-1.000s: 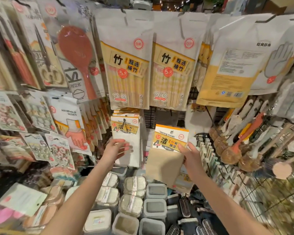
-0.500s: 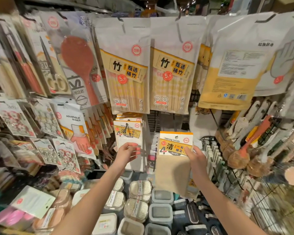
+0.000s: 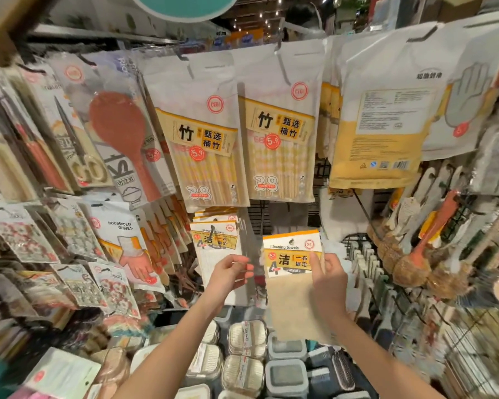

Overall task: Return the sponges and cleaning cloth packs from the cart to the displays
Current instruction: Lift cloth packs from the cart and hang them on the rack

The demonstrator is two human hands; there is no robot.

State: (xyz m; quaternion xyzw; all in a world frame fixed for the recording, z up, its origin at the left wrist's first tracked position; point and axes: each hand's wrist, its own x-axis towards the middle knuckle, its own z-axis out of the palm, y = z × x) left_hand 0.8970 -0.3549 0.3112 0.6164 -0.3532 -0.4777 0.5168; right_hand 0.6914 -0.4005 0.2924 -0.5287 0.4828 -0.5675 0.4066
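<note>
Beige cloth pack (image 3: 288, 256) stands upright, clamped in my right hand (image 3: 329, 283). Hanging packs (image 3: 213, 246) lie just left of it, their edge pinched by my left hand (image 3: 228, 275).

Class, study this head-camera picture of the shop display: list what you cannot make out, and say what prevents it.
1. Head view: the beige cloth pack with an orange-and-white header card: its right edge is hidden behind the right hand.
2. Whether the left hand pinches anything: too thin and blurred to tell.
3. Print on the back label of the hanging yellow-and-white bag: too small.
4. The cart: outside the frame.
</note>
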